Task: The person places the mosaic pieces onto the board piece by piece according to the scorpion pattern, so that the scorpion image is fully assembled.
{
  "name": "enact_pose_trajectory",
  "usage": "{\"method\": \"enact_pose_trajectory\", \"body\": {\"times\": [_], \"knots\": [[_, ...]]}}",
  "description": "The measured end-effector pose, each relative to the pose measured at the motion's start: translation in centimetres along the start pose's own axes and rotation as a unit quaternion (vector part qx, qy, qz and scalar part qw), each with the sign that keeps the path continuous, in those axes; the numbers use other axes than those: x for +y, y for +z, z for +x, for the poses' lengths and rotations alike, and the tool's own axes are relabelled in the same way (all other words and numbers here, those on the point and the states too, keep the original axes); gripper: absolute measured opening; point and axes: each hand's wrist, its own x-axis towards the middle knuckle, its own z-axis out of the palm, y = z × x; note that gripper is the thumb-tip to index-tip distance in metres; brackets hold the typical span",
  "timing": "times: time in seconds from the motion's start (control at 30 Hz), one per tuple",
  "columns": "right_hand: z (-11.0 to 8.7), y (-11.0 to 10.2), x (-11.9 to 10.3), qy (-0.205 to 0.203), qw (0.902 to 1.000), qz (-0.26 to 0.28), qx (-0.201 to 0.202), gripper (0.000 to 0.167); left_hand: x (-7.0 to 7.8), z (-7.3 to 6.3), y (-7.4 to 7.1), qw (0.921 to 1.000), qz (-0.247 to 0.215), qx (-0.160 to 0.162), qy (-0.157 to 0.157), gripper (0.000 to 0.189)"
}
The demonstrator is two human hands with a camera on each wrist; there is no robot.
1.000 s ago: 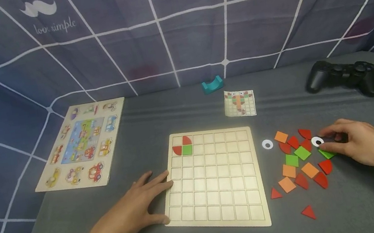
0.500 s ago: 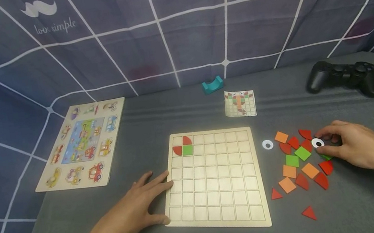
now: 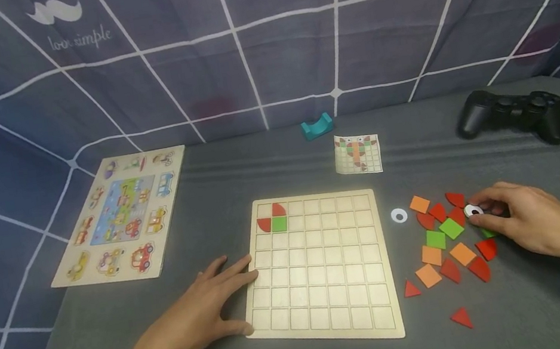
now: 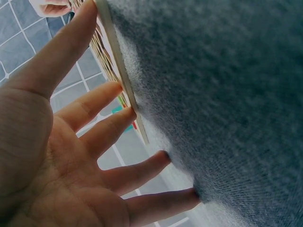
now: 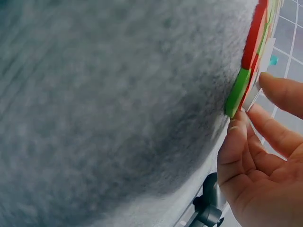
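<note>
My right hand (image 3: pixel 531 219) pinches a round white eye piece with a black pupil (image 3: pixel 472 210) between thumb and fingers, over the right side of the loose pieces. In the right wrist view the eye piece (image 5: pixel 253 96) appears edge-on, near a green square (image 5: pixel 237 92) on the cloth. My left hand (image 3: pixel 197 313) lies spread along the left edge of the wooden grid board (image 3: pixel 316 271), thumb and fingertips touching its edge. Two red quarter-rounds (image 3: pixel 278 209) and a green square (image 3: pixel 279 224) sit in the board's upper left cells. A white ring (image 3: pixel 399 216) lies beside the board.
Orange squares (image 3: pixel 428 276), red quarter-rounds (image 3: pixel 479 269) and red triangles (image 3: pixel 461 318) lie right of the board. A pattern card (image 3: pixel 357 154) and teal holder (image 3: pixel 317 127) are behind it. A vehicle puzzle (image 3: pixel 119 222) stands at left, a black game controller (image 3: pixel 512 115) at right.
My right hand has shifted very slightly left with the eye piece, now tilted a little more, and covers more of the green square under it. My left hand has stayed put.
</note>
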Motion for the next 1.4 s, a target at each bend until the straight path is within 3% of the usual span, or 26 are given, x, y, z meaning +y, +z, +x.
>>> {"method": "enact_pose_trajectory", "body": {"times": [0.23, 0.57, 0.8, 1.13, 1.4], "knots": [[0.1, -0.4, -1.4, -0.044, 0.9979, 0.047, 0.008, 0.022, -0.1, -0.1, 0.0, 1.0, -0.002, 0.001, -0.001, 0.083], [2.0, 0.3, -6.7, -0.108, 0.9884, 0.106, -0.018, 0.021, -0.1, -0.1, 0.0, 1.0, -0.002, 0.004, -0.006, 0.083], [5.0, 1.2, -10.6, -0.121, 0.9827, 0.126, -0.06, 0.024, -0.1, 0.0, 0.0, 1.0, -0.001, 0.003, -0.008, 0.083], [10.0, 4.4, -15.6, -0.159, 0.9695, 0.161, -0.095, 0.023, 0.0, 0.0, 0.1, 1.0, 0.0, 0.005, -0.006, 0.082], [13.3, 6.9, -18.0, -0.174, 0.9694, 0.12, -0.125, 0.026, 0.0, 0.1, 0.2, 1.0, 0.004, 0.005, -0.007, 0.082]]}}
